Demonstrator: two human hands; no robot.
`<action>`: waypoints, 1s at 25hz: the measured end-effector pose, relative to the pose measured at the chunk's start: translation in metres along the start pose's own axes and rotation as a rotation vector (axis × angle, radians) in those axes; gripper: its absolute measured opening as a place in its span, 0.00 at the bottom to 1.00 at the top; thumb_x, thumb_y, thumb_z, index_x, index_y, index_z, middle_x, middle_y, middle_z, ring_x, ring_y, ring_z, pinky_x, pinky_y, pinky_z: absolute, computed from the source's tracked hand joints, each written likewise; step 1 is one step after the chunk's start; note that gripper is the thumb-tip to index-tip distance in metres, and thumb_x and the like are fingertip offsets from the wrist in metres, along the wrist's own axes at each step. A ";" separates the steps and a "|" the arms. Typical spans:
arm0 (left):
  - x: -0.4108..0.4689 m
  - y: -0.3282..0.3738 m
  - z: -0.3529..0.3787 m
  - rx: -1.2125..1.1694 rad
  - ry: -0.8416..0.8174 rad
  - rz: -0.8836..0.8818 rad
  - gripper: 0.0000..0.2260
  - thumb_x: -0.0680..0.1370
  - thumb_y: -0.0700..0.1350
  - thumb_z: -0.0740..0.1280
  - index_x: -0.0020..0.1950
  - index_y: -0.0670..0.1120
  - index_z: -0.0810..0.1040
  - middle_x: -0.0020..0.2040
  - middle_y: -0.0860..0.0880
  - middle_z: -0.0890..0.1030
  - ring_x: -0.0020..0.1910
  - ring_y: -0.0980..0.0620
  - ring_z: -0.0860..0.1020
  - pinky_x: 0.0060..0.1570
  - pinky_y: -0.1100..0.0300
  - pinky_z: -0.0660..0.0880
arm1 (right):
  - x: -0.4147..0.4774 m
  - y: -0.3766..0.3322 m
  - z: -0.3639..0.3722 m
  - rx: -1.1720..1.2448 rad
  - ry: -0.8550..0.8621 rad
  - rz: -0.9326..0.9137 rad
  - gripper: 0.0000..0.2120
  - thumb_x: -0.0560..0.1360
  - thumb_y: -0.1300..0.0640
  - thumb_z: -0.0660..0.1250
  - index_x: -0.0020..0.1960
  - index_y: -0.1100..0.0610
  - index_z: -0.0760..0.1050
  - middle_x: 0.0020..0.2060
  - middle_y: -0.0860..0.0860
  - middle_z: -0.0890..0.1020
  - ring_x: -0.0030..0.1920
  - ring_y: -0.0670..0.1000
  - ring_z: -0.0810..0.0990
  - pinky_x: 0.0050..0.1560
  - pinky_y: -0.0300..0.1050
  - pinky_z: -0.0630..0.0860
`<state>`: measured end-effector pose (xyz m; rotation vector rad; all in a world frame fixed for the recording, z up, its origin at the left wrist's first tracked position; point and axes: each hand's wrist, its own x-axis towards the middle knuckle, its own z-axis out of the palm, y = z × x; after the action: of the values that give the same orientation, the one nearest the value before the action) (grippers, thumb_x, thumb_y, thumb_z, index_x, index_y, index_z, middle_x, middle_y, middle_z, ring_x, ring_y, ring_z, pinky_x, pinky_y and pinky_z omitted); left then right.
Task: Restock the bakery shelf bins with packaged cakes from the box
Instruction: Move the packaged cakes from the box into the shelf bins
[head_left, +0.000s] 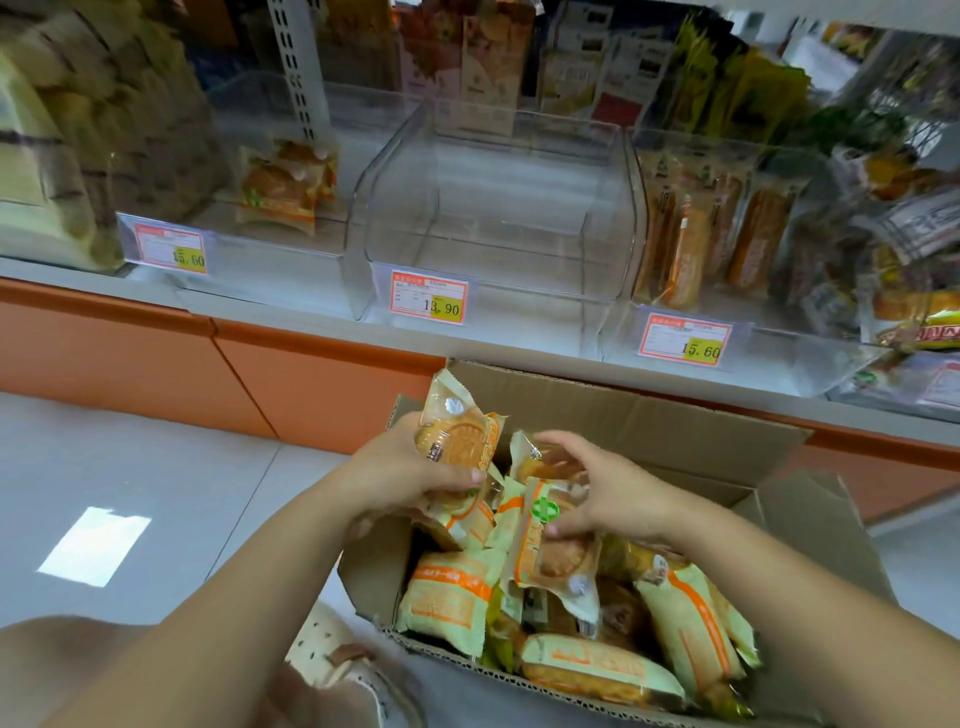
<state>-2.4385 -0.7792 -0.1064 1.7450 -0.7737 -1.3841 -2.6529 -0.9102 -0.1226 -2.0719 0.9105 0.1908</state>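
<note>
An open cardboard box (649, 415) on the floor holds several packaged cakes in pale green and orange wrappers (452, 597). My left hand (410, 478) grips a stack of cake packs (460, 436) above the box's left side. My right hand (602, 493) pinches another cake pack (550, 545) over the middle of the box. Straight ahead on the shelf stands a clear plastic bin (498, 208) with nothing in it, tagged 13.90 (428, 299). The bin to its left (275, 254) holds a few of the same cakes (283, 187).
The right bin (727, 332) holds upright long bread packs (717, 239). Bagged goods crowd the far right and far left. An orange base panel (291, 374) runs under the shelf. Grey floor tiles lie to the left; my shoe (337, 654) is beside the box.
</note>
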 end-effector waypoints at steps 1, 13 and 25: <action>0.000 -0.001 -0.002 0.007 0.001 -0.006 0.25 0.66 0.45 0.81 0.59 0.49 0.76 0.49 0.46 0.86 0.48 0.47 0.85 0.51 0.42 0.81 | 0.003 -0.002 0.003 -0.009 0.086 0.014 0.48 0.62 0.47 0.80 0.74 0.41 0.57 0.67 0.47 0.70 0.68 0.48 0.69 0.66 0.42 0.68; -0.006 0.000 0.001 -0.019 0.072 -0.044 0.31 0.66 0.45 0.80 0.62 0.50 0.66 0.54 0.46 0.81 0.45 0.47 0.85 0.43 0.47 0.83 | -0.033 0.008 0.055 0.525 0.408 0.398 0.38 0.59 0.42 0.80 0.61 0.51 0.66 0.49 0.48 0.81 0.49 0.48 0.81 0.49 0.45 0.79; -0.039 0.100 -0.103 -0.104 0.166 0.247 0.28 0.62 0.48 0.79 0.61 0.53 0.77 0.50 0.46 0.86 0.45 0.44 0.85 0.44 0.50 0.82 | -0.013 -0.109 -0.021 0.818 0.382 -0.046 0.21 0.61 0.47 0.75 0.54 0.43 0.77 0.50 0.47 0.85 0.50 0.52 0.83 0.41 0.45 0.69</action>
<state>-2.3475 -0.7797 0.0110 1.6010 -0.7816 -1.0810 -2.5937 -0.8773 -0.0338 -1.3670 0.9504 -0.5412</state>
